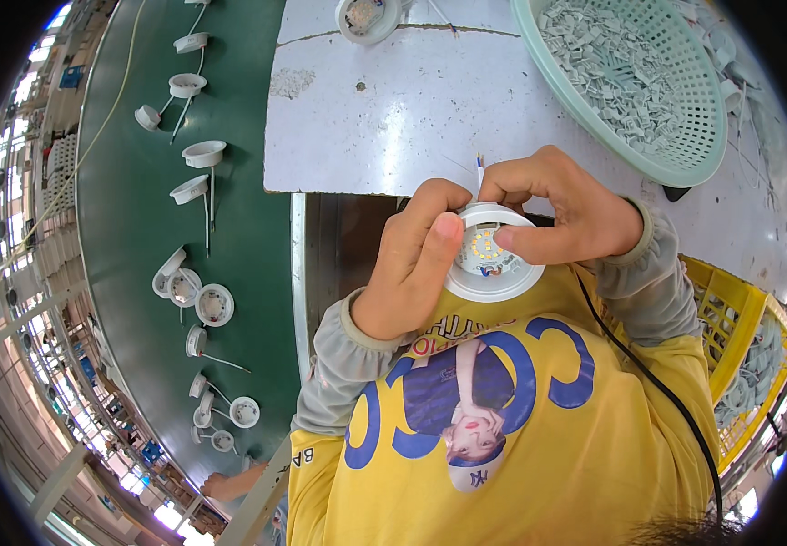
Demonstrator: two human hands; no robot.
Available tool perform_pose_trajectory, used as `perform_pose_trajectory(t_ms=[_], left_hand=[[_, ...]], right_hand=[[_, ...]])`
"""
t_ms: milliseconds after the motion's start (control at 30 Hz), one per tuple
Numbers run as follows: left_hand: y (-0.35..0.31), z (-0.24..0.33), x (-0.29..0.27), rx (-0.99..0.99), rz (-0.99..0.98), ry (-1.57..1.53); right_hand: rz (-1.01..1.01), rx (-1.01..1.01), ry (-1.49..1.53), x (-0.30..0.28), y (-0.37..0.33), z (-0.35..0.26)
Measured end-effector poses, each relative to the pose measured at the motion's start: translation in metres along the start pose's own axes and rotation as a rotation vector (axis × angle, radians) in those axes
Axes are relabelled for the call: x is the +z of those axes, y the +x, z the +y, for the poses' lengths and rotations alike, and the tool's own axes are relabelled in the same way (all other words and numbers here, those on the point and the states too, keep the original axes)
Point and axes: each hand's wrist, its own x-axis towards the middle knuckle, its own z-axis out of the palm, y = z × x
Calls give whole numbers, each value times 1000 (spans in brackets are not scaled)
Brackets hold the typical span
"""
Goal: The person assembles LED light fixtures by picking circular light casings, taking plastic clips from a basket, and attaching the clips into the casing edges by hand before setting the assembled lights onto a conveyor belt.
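Both hands hold a round white plastic lamp housing (492, 255) with yellow LED chips in its middle, just off the near edge of the scuffed white worktop (430, 109). The left hand (412, 264) grips its rim at 9 o'clock, thumb over the edge; the right hand (566, 209) pinches it at 1 o'clock. A pale green plastic basket (685, 168) of small grey parts sits at 1 o'clock, and a green conveyor belt (139, 209) carrying white housings runs at 9 o'clock.

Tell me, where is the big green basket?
In the head view, the green basket sits at the upper right on the white table, beyond the right hand. It is full of small pale parts and stands apart from the round lamp both hands hold.
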Motion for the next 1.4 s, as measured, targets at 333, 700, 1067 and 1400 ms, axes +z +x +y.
perform_pose_trajectory(t_ms=[333, 700, 1067, 1400], left_hand=[[-5, 1, -3, 29, -47, 61], [-10, -8, -2, 66, -57, -53], [-10, -7, -8, 85, -100, -44], [-15, -12, -10, 104, -107, 41]], right_hand=[[-57, -34, 217, 6, -2, 15], [-1, -19, 70, 12, -6, 2], [55, -13, -49, 18, -10, -4], [110, -38, -98, 30, -13, -5]])
